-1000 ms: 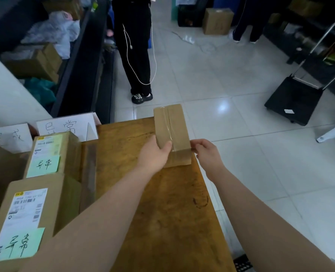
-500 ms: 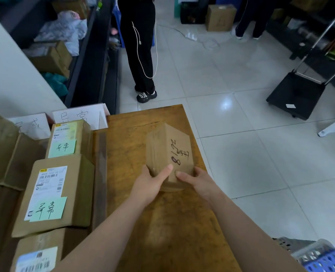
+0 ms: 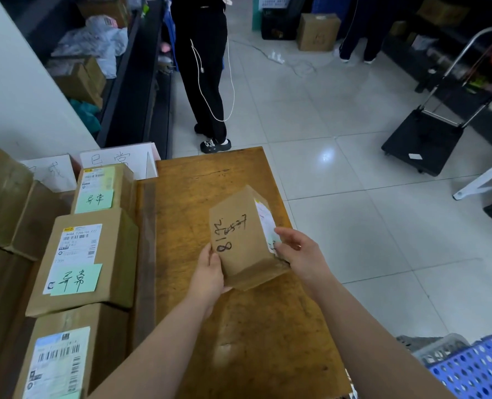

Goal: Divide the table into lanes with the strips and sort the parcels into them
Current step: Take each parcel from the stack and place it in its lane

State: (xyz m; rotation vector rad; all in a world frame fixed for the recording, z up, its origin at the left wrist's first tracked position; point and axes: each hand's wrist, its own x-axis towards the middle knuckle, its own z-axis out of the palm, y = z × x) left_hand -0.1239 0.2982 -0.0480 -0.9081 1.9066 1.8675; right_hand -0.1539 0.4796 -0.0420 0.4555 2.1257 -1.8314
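A small brown parcel (image 3: 241,240) with black handwriting on its top face is held tilted above the wooden table (image 3: 198,182). My left hand (image 3: 210,272) grips its near left edge, thumb on top. My right hand (image 3: 299,254) holds its right side, where a white label shows. A brown strip (image 3: 146,249) runs along the table from far to near, left of the parcel. Left of the strip lie three labelled parcels in a row: the far one (image 3: 103,188), the middle one (image 3: 86,260) and the near one (image 3: 69,355), the first two with green notes.
More brown boxes (image 3: 5,214) are stacked at the far left. Two white paper signs (image 3: 118,161) stand at the table's far edge. A person in black (image 3: 204,70) stands just beyond the table. A black trolley (image 3: 423,139) and blue basket (image 3: 478,367) sit on the right.
The parcel was lifted off the table's far end, drawn toward me and turned over, so its handwritten face now shows. Both hands shifted their hold from its near end to its sides.
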